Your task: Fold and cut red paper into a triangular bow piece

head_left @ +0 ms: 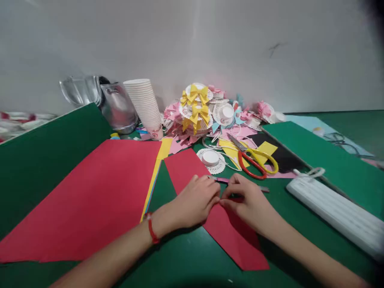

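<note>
A narrow strip of red paper [231, 232] lay slantwise on the green desk [186, 260], and everything else is placed against it. Both hands rested on its middle: the left hand [195, 202] pressed flat with its fingers [214, 196] curled down onto the sheet, the right hand [247, 202] meeting it fingertip to fingertip, its fingers [229, 195] pinching the paper at a fold. A thin grey stick [240, 184], perhaps a pen, lay just beyond the strip, partly hidden behind the right hand. Left of the strip a big red paper sheet [99, 196] sat on a stack with yellow and blue edges showing, a bare wedge of green between them. Beyond the strip's far end lay a white fringed paper-cup disc [211, 160] and yellow-and-red-handled scissors [255, 160]. Right of the strip, well apart, lay a white power strip [336, 210]. The strip's near end had open desk around it.
</note>
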`<state>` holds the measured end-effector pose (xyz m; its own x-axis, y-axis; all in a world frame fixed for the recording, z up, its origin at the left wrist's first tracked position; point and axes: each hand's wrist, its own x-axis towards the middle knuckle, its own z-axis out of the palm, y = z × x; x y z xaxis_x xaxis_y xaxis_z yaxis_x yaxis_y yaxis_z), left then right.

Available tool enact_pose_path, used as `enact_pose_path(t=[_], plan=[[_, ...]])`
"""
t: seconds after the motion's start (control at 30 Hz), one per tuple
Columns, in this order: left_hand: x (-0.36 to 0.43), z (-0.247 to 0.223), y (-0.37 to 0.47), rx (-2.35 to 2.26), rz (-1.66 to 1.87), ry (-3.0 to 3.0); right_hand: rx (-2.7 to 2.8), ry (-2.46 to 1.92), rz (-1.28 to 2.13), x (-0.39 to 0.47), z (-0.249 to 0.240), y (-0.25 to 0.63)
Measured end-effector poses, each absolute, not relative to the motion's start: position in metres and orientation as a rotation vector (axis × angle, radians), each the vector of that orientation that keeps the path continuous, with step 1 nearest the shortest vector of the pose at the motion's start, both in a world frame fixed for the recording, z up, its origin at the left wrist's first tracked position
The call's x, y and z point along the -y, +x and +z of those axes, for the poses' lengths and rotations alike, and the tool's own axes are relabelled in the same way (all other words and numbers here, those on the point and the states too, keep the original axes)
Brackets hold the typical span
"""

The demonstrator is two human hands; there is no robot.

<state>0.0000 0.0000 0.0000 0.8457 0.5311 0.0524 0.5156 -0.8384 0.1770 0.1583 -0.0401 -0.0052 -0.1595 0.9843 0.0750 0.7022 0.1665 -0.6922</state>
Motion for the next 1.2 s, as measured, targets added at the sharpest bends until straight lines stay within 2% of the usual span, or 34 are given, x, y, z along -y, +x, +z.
enact_pose_path(t=[0.37,0.73,1.2], plan=[[0.007,-0.004,-0.005,-0.786,0.184,3.019,1.992,-1.715,0.512,0.049,-0.004,0.154],[0.012,-0.006,-0.013,-0.707,0.610,2.927,1.997,-1.698,0.494,0.048,-0.007,0.158],[0.032,-0.006,-0.022,-0.685,0.481,2.941,2.008,-1.731,0.400,0.050,-0.006,0.155]])
